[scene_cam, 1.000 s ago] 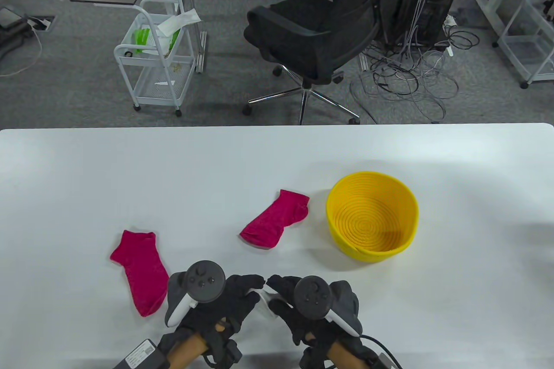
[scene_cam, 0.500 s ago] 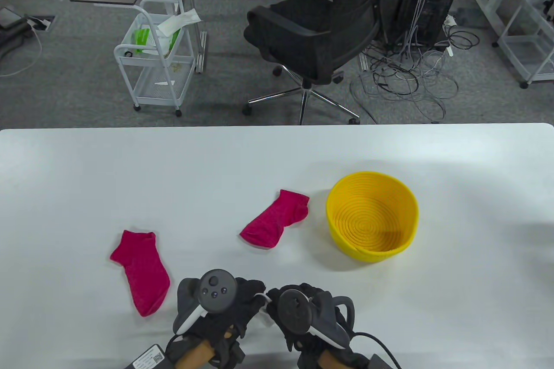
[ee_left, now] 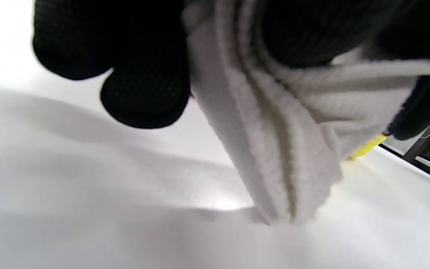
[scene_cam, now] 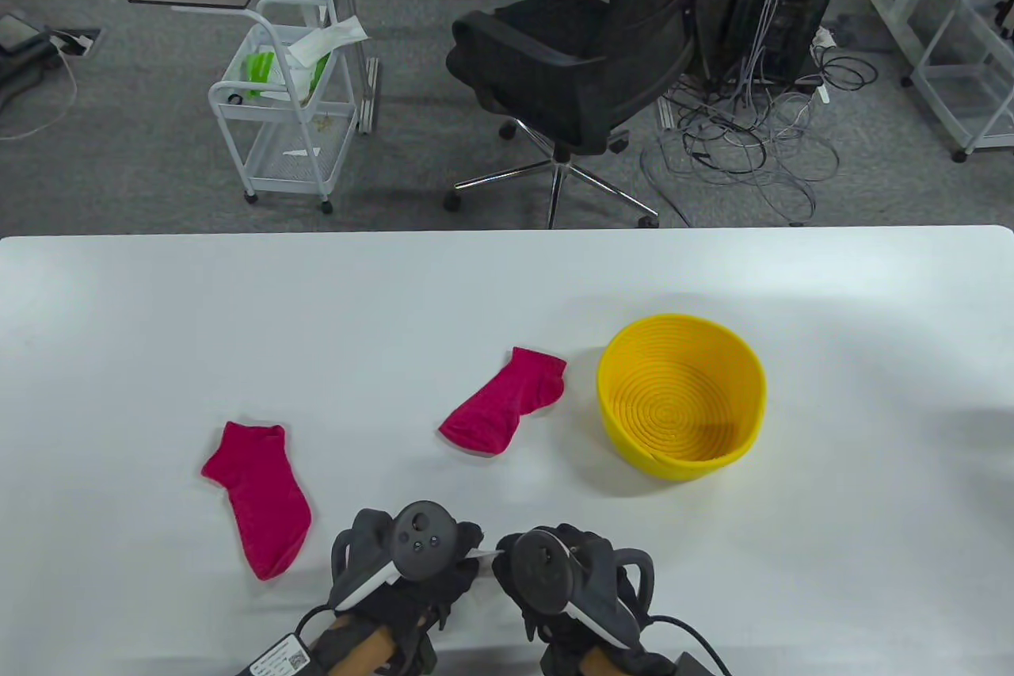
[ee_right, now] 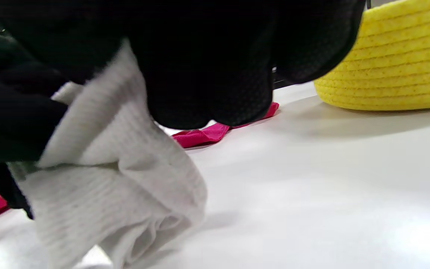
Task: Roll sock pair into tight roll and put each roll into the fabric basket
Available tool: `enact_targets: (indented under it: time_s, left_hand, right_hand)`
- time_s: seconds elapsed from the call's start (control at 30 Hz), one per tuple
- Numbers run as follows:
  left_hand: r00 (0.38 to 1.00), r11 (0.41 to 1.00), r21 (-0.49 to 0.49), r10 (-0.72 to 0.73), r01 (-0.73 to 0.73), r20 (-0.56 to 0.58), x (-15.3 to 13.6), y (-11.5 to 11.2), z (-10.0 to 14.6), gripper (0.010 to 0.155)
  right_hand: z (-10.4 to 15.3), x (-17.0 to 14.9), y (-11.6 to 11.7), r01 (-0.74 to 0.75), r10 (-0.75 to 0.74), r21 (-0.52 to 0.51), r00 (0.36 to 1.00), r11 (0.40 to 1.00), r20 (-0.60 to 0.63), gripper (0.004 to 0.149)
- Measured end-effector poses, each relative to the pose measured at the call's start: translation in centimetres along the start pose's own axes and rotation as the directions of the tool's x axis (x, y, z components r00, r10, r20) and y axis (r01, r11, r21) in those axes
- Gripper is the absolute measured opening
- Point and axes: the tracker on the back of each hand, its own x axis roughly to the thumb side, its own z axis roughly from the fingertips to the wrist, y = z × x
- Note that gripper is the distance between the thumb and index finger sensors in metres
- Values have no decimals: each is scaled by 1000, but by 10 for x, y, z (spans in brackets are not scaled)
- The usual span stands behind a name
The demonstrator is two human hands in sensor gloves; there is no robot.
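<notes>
The white table (scene_cam: 158, 327) has a smooth, matte top that spans the whole width of the table view. On its right half stands the yellow basket (scene_cam: 681, 462), round, open-topped, built of coiled cord whose rings show as concentric ridges on the floor and as stacked horizontal ribs on the outer wall in the right wrist view.

Two magenta ankle socks lie flat on the table. The left magenta sock (scene_cam: 261, 498) lies at the near left, toe pointing to the near edge. The right magenta sock (scene_cam: 503, 410) lies just left of the basket, set diagonally, not touching it.

The white socks (ee_right: 118, 186) are at the near edge, centre, between the two gloved hands and well apart from the basket. The fabric is a ribbed knit, bunched in several layers; in the left wrist view its lower end touches the table.

The left hand (scene_cam: 444, 577) and the right hand (scene_cam: 578, 549) sit side by side, knuckles up, each with a dark rounded tracker on its back. Both gloves are black mesh knit. Both hands have fingers curled around the white socks, gripping the bundle from opposite sides.
</notes>
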Motion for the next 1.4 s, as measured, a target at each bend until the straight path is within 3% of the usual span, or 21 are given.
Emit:
enact_targets:
  time_s: [0.27, 0.57, 0.73, 0.8, 0.87, 0.93, 1.07, 1.33, 1.4]
  left_hand:
    - [998, 998, 58, 10, -14, 58, 11, 3, 6, 45]
    - [986, 977, 207, 12, -47, 167, 29, 22, 22, 43]
    - [960, 939, 284, 122, -194, 253, 29, 34, 28, 41]
    - [947, 917, 293, 200, -271, 250, 21, 39, 26, 41]
    - [934, 902, 282, 263, -327, 242, 14, 41, 24, 42]
    - [915, 877, 291, 315, -382, 254, 6, 43, 21, 42]
    - [897, 859, 271, 386, -435, 217, -8, 41, 13, 43]
    - [889, 855, 251, 413, -454, 199, -15, 35, 6, 46]
    - [897, 856, 270, 404, -440, 182, -18, 34, 7, 47]
  right_hand:
    - [-4, 2, 21, -63, 67, 202, 998, 977, -15, 62]
    - [-11, -12, 30, 97, -26, 432, 986, 897, -168, 63]
    - [-15, -22, 26, 310, -212, 421, 941, 852, -264, 58]
    - [-17, -27, 21, 470, -377, 358, 876, 807, -300, 54]
    - [-18, -32, 18, 580, -478, 349, 810, 736, -339, 52]
    - [-18, -38, 15, 713, -621, 328, 701, 619, -352, 52]
    - [-16, -38, 11, 821, -752, 342, 562, 457, -344, 49]
    - [-14, -33, 2, 817, -803, 376, 543, 437, -247, 47]
    - [-14, -32, -1, 804, -794, 366, 566, 470, -223, 46]
